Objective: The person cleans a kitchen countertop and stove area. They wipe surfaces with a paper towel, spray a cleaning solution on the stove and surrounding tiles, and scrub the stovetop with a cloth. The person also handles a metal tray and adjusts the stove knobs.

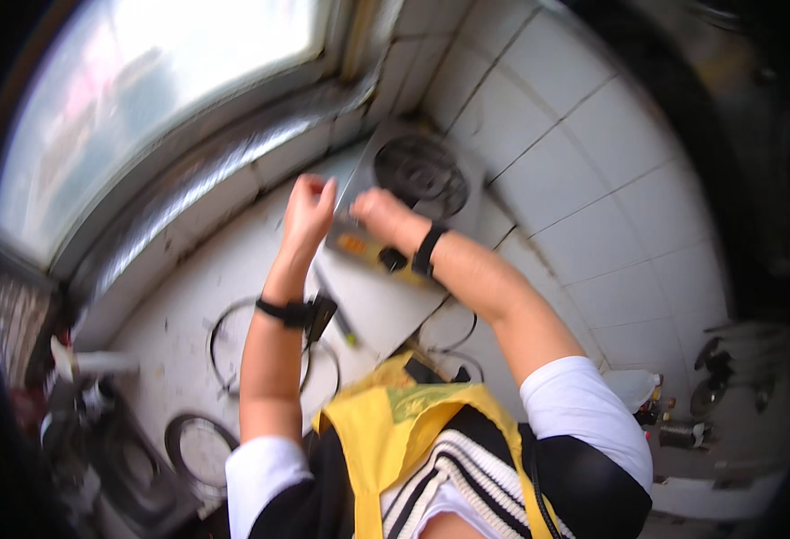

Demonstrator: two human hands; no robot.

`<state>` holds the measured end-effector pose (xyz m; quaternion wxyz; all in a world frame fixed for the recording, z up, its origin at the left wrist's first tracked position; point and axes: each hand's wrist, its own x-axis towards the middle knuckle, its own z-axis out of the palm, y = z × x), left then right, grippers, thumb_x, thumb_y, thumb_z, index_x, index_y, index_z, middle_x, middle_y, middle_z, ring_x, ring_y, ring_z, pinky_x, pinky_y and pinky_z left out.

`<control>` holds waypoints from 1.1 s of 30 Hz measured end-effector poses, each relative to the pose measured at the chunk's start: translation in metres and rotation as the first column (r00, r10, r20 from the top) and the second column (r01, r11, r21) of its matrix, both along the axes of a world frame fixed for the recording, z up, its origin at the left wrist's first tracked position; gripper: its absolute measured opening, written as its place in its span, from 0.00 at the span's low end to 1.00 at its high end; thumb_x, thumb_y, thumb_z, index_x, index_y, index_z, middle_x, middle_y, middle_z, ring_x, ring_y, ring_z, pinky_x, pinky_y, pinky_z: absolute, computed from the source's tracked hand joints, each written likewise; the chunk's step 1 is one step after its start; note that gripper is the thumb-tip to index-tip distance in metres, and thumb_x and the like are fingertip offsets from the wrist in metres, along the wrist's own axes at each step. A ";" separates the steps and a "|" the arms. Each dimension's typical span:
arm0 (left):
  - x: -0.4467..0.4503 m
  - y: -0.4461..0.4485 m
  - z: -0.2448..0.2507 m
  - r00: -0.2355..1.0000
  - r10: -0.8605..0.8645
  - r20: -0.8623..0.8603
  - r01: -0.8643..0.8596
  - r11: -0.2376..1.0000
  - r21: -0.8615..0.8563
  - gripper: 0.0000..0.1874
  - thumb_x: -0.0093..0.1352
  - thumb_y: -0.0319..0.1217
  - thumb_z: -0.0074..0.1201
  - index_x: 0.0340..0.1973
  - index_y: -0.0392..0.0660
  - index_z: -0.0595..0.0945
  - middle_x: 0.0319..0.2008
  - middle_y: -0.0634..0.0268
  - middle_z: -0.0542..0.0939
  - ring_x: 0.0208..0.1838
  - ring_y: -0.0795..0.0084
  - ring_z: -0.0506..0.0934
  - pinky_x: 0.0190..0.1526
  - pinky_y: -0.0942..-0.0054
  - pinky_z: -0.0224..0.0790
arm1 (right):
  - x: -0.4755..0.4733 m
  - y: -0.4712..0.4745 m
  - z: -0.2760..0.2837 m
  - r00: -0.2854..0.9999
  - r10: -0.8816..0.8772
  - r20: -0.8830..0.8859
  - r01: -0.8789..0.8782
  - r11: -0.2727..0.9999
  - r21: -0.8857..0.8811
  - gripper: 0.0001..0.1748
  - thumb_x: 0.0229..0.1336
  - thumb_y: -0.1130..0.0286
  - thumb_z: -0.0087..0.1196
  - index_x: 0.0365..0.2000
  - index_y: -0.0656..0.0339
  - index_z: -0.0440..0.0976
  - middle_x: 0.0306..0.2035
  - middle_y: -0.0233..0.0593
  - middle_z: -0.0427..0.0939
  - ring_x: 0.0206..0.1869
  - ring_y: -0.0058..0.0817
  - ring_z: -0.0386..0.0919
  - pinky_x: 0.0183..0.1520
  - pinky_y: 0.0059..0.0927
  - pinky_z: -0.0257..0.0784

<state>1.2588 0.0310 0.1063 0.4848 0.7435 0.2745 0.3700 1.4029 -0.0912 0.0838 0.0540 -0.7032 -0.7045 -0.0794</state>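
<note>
My left hand (pixel 310 205) is raised with curled fingers at the left edge of a single-burner gas stove (pixel 422 172); whether something small is between its fingers I cannot tell. Just right of it, my right hand (pixel 382 212) bends over the stove's front left corner, fingertips pointing left and partly blurred. The two hands are apart. A black knob (pixel 392 259) shows on the stove's front, below my right hand. Beneath the hands, a thin dark tool with a green tip (pixel 347 333) lies on the white counter (pixel 374 290).
Black cable loops (pixel 216 337) lie beside my left forearm. A black ring (pixel 172 431) and a dark stove-like appliance (pixel 125 465) are at the lower left. A window (pixel 166 87) and tiled wall (pixel 570 162) bound the counter. Bottles (pixel 637 389) stand at the right.
</note>
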 end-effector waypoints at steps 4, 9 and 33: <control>0.002 0.009 -0.013 0.987 -0.009 -0.162 -0.023 0.980 -0.199 0.20 0.72 0.42 0.49 0.44 0.36 0.77 0.38 0.56 0.80 0.40 0.65 0.77 0.43 0.67 0.70 | -0.010 0.005 0.000 0.992 0.006 -0.126 -0.004 1.000 0.019 0.16 0.42 0.80 0.55 0.36 0.62 0.79 0.36 0.43 0.79 0.41 0.44 0.76 0.48 0.40 0.73; 0.004 0.017 -0.037 0.972 -0.075 -0.224 0.011 0.962 -0.272 0.18 0.74 0.41 0.46 0.47 0.38 0.74 0.39 0.64 0.78 0.37 0.75 0.76 0.40 0.72 0.69 | 0.010 -0.087 0.024 0.981 0.018 -0.191 -0.028 0.998 -0.053 0.15 0.39 0.84 0.57 0.34 0.63 0.76 0.35 0.42 0.77 0.43 0.42 0.75 0.49 0.36 0.73; 0.018 -0.017 -0.041 0.991 -0.107 -0.083 0.042 0.827 -0.561 0.18 0.73 0.41 0.49 0.51 0.42 0.73 0.44 0.66 0.78 0.39 0.78 0.75 0.43 0.74 0.67 | 0.036 -0.179 0.025 0.984 -0.115 -0.134 0.125 0.990 0.070 0.16 0.47 0.81 0.52 0.40 0.63 0.78 0.40 0.40 0.79 0.42 0.41 0.76 0.47 0.36 0.73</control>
